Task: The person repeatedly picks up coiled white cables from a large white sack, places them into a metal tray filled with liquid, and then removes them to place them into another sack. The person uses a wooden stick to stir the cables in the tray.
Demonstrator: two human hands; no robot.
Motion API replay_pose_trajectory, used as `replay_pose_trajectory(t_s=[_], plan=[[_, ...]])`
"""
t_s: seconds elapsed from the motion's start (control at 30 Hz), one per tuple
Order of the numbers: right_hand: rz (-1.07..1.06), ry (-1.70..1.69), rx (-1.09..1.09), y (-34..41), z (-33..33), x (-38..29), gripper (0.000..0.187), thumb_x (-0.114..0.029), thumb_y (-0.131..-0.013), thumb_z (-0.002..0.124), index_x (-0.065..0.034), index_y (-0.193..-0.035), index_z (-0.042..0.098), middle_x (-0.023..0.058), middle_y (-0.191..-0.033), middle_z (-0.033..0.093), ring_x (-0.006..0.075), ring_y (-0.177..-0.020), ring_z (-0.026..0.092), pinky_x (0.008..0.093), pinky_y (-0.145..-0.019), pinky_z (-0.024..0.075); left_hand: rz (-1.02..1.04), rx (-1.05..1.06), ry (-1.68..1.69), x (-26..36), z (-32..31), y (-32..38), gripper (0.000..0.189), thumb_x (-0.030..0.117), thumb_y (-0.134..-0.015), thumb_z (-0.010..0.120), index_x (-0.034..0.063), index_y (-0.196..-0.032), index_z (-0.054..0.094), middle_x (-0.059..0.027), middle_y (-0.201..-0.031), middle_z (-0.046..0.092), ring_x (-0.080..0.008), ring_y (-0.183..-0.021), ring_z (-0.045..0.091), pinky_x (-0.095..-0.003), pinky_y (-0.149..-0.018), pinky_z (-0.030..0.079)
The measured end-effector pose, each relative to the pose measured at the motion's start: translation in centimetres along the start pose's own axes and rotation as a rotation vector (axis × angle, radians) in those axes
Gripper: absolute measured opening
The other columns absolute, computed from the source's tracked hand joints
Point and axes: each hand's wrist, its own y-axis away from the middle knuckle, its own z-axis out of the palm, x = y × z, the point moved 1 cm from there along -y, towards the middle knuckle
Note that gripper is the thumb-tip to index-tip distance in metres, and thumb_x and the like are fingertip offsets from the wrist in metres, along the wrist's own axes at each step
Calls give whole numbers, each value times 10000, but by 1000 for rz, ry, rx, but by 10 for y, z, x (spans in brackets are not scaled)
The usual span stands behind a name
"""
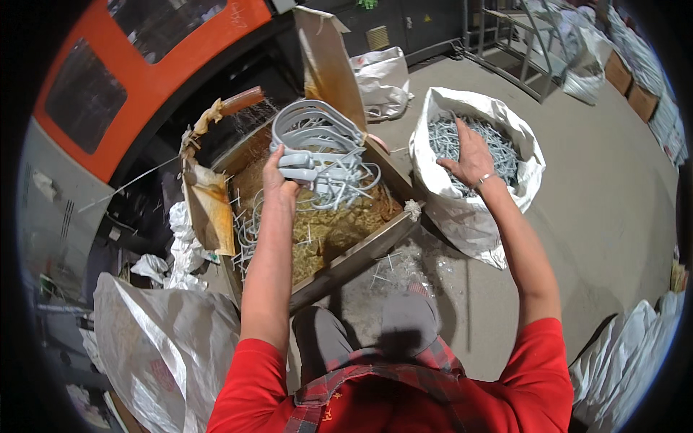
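Observation:
My left hand (281, 176) grips a bundle of curved grey plastic parts (319, 135) above a wooden box (352, 257). Thin grey plastic pieces hang from the bundle. A few loose pieces lie at the box's left side, on its brown and yellowish bottom. To the right, my right hand (470, 157) is over the mouth of a white woven sack (471, 222), fingers together and thumb apart, with nothing seen in it. The sack is filled with many small grey plastic pieces (501, 143); whether my fingers touch them is unclear.
An orange and grey machine (146, 81) stands at the left. White woven sacks lie at the lower left (168, 346), lower right (622, 368) and behind the box (381, 84). A metal frame (514, 54) is at the back right. Small cross-shaped scraps (389, 262) lie on the floor.

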Motion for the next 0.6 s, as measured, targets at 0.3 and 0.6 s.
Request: replay_pose_trajectory(t_s=[0.3, 0.6], plan=[[-587, -183, 63, 28, -1, -165, 1000, -432, -617, 746, 14, -1347, 228, 150, -1354, 360, 285, -1319, 257, 502, -1091, 67, -159, 63, 174, -35, -2, 12, 232, 236, -833, 574, 27, -931, 591, -133, -891, 640, -305, -801, 615, -442, -736, 501], [-578, -195, -219, 24, -2, -146, 1012, -267, -639, 764, 13, -1381, 137, 189, -1418, 253, 288, -1355, 172, 425, -1125, 67, -128, 187, 343, -14, -37, 25, 174, 198, -863, 527, 33, -907, 561, -108, -831, 627, -285, -733, 615, -436, -648, 508]])
